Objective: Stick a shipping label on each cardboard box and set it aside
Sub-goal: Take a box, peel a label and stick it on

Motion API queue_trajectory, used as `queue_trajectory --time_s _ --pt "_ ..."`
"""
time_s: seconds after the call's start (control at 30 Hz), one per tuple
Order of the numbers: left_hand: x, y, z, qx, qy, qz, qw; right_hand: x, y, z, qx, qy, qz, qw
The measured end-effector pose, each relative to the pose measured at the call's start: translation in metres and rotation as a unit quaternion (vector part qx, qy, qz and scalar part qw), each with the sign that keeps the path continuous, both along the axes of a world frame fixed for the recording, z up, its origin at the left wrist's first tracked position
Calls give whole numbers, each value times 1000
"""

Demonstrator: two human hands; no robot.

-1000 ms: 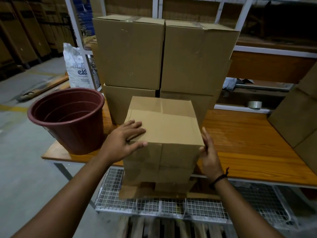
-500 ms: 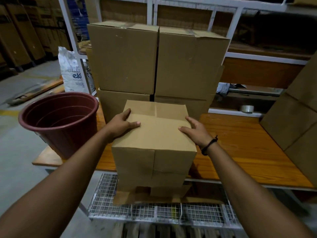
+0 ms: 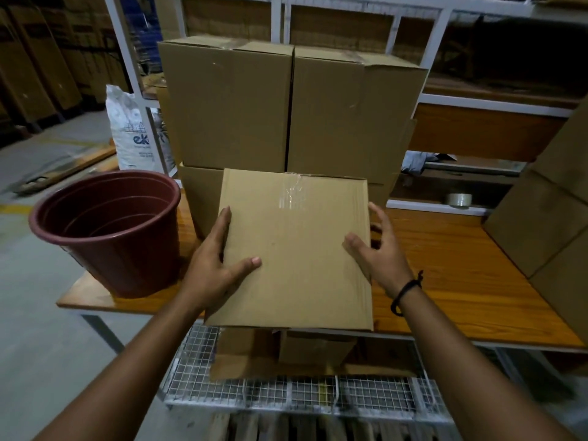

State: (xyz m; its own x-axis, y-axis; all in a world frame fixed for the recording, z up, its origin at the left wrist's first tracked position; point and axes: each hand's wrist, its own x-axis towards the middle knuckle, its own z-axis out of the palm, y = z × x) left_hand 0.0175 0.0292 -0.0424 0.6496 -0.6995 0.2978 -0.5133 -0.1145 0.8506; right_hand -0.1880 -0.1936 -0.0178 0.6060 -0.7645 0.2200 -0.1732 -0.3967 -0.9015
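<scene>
Half a second before, we had both palms flat on top of the cardboard box (image 3: 296, 249) and could see its front side. Now it had been tipped up towards us at the front edge of the bench (image 3: 461, 275), overhanging that edge, so one broad plain face filled our view. Our left hand (image 3: 219, 268) clamped its left edge, thumb on the face and fingers (image 3: 222, 224) down the side. Our right hand (image 3: 378, 256) had its fingers spread apart at the right edge with the thumb on the face (blur hid whether they pressed the side). We judged the box was now presented for labelling, yet no label showed on it or anywhere else in view. The only writing we could read was blue "ek", cut off by a rack post, on the white sack (image 3: 130, 132) beyond the bench's left end; the stacked boxes (image 3: 286, 106) along the back edge were blank.
</scene>
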Motion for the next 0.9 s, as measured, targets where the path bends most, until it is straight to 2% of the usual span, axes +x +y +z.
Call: queue_trajectory --time_s 0.13,0.3,0.47,0.6,0.9 --pt "-6 8 -1 -1 21 1 1000 23 -22 33 31 25 -6 999" --pt "14 10 18 -21 89 30 995 29 -43 45 137 73 60 986" --pt "37 -12 56 -56 178 5 982 20 -33 40 129 26 57 990" --pt "24 -8 67 -86 139 0 987 -3 -14 34 120 -26 62 990" --pt "-2 32 23 -111 35 -13 993 -37 24 -13 -20 -36 69 997"
